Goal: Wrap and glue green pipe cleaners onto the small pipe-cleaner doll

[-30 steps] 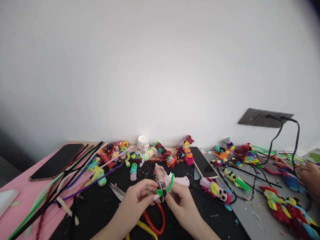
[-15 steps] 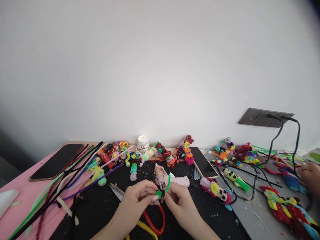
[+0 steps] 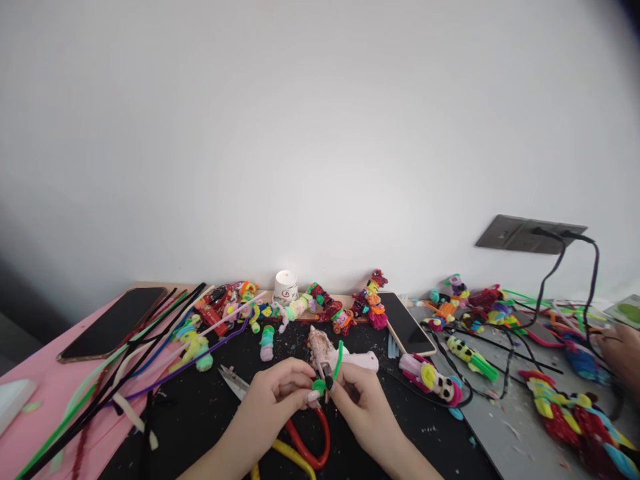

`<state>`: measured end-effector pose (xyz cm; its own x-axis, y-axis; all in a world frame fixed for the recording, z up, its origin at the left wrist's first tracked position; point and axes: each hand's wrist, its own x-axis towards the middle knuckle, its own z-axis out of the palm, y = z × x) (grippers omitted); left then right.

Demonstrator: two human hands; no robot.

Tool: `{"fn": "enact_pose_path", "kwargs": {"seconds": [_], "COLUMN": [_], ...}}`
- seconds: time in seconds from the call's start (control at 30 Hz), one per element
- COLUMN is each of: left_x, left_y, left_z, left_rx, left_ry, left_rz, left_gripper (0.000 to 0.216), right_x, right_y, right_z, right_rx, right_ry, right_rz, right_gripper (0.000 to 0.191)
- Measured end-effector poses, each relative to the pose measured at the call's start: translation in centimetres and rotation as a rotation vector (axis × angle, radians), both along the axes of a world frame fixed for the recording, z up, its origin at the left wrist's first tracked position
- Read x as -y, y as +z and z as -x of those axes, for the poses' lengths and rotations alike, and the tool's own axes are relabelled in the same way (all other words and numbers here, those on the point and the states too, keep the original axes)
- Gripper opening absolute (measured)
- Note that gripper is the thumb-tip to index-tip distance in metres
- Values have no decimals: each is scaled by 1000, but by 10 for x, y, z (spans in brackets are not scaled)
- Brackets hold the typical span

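Both my hands meet low in the middle over a black mat [image 3: 200,413]. My left hand [image 3: 275,400] pinches a small green pipe-cleaner coil [image 3: 319,385] with a black bit on it. My right hand [image 3: 363,403] grips the same piece, and its loose green end [image 3: 339,359] sticks up between my fingers. Just behind my hands lies a pink glue gun [image 3: 350,361]. Red-handled scissors [image 3: 310,440] lie under my wrists, and small silver snips [image 3: 233,381] lie to the left.
Long pipe cleaners [image 3: 150,347] fan over the pink surface at left beside a dark phone [image 3: 113,323]. Several finished pipe-cleaner figures [image 3: 340,310] line the wall with a white cup [image 3: 286,288]. Another phone [image 3: 407,325] lies right. Another person's hand [image 3: 620,353] works at the right edge near black cables [image 3: 547,280].
The loose green end has shifted slightly from side to side as my fingers work the coil. My hands stay in the same place.
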<state>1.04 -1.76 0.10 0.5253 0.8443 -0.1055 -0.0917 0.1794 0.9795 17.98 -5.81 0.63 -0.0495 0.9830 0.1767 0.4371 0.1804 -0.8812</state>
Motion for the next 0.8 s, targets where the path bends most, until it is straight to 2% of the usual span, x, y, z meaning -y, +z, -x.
{"fn": "enact_pose_path", "kwargs": {"seconds": [0.17, 0.37, 0.6, 0.8], "left_x": [-2, 0, -1, 2], "left_y": [-2, 2, 2, 5], "left_z": [0, 1, 1, 1], "left_rx": [-17, -49, -60, -53], "left_ry": [-25, -27, 11, -3], "left_rz": [-51, -111, -104, -115], "left_gripper": [14, 5, 13, 9], "right_x": [1, 1, 0, -1], "right_y": [2, -1, 0, 0], "right_z": [0, -1, 0, 0], "right_rx": [-7, 0, -12, -3], "right_ry": [10, 29, 28, 31], "right_rz": [-5, 7, 8, 17], "right_gripper": [25, 25, 26, 29]}}
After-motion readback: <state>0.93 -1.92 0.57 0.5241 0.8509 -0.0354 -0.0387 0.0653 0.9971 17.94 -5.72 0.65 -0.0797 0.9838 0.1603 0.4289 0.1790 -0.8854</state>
